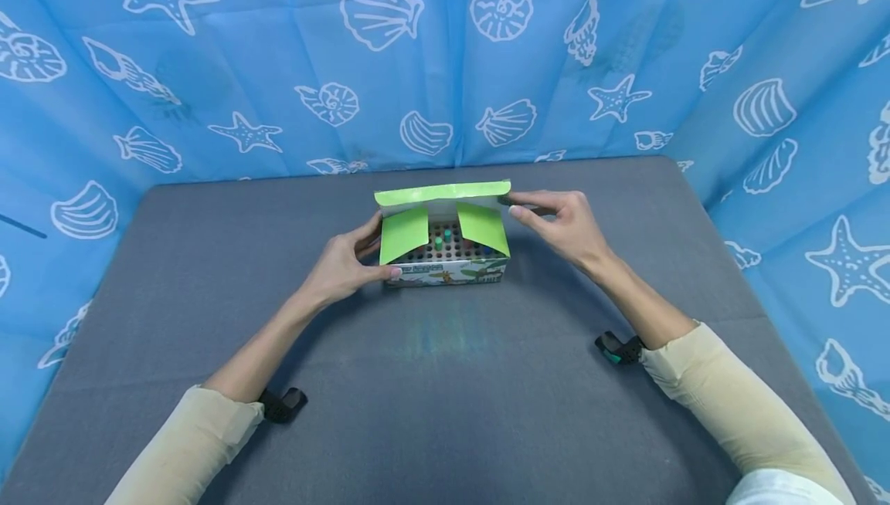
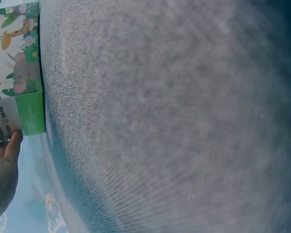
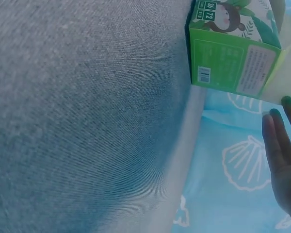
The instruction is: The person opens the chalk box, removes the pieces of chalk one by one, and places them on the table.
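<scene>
A cardboard box (image 1: pixel 445 272) with animal pictures stands on the table, its lid (image 1: pixel 443 193) raised at the back and two green side flaps (image 1: pixel 406 232) partly spread. Inside, a perforated rack (image 1: pixel 434 252) shows rows of dark holes. A few green and reddish ends, too small to identify, stick up from it. My left hand (image 1: pixel 342 266) grips the box's left end, thumb at the front corner and fingers further back. At the lid's right edge is my right hand (image 1: pixel 562 228), its fingertips touching or almost touching it. Its fingers look fairly straight in the right wrist view.
The grey cloth-covered table (image 1: pixel 445 405) extends around the box. Behind it and along the sides hangs a blue curtain (image 1: pixel 431 65) with white shell and starfish prints. Black straps (image 1: pixel 281 406) are on both wrists.
</scene>
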A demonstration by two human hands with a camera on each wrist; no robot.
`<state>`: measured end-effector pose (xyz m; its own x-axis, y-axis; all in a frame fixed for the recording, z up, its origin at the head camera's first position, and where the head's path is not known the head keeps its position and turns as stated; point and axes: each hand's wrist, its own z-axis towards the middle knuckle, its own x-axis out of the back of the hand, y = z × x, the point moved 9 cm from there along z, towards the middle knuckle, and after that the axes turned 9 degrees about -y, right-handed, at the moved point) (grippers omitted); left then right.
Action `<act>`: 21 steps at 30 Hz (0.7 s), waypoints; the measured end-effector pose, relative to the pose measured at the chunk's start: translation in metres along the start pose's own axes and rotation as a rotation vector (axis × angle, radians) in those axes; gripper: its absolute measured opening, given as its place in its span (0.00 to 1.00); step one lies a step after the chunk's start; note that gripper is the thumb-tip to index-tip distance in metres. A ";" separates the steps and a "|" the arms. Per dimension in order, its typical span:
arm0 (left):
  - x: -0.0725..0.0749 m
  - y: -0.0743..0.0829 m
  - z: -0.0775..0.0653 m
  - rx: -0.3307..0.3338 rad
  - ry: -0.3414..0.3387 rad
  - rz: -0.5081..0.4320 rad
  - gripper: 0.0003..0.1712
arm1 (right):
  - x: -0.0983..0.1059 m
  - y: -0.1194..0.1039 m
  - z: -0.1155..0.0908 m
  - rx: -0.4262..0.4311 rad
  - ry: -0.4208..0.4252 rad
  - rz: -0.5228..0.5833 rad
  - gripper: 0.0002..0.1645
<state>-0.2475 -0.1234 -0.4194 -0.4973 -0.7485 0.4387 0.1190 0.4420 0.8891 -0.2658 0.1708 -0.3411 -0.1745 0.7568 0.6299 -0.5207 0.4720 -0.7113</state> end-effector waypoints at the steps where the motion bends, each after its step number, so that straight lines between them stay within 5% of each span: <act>1: 0.000 0.000 0.000 0.000 0.005 0.001 0.59 | -0.001 0.000 0.000 0.012 -0.004 -0.004 0.16; 13: 0.000 0.010 -0.005 -0.064 0.088 0.131 0.58 | -0.018 0.001 -0.001 0.043 -0.125 -0.131 0.27; 21: 0.005 0.018 0.000 -0.098 0.054 0.293 0.60 | -0.031 0.001 -0.002 0.054 -0.222 -0.241 0.35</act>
<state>-0.2484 -0.1192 -0.4009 -0.3835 -0.6230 0.6818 0.3336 0.5950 0.7313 -0.2596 0.1488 -0.3621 -0.2160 0.5067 0.8347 -0.6115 0.5963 -0.5202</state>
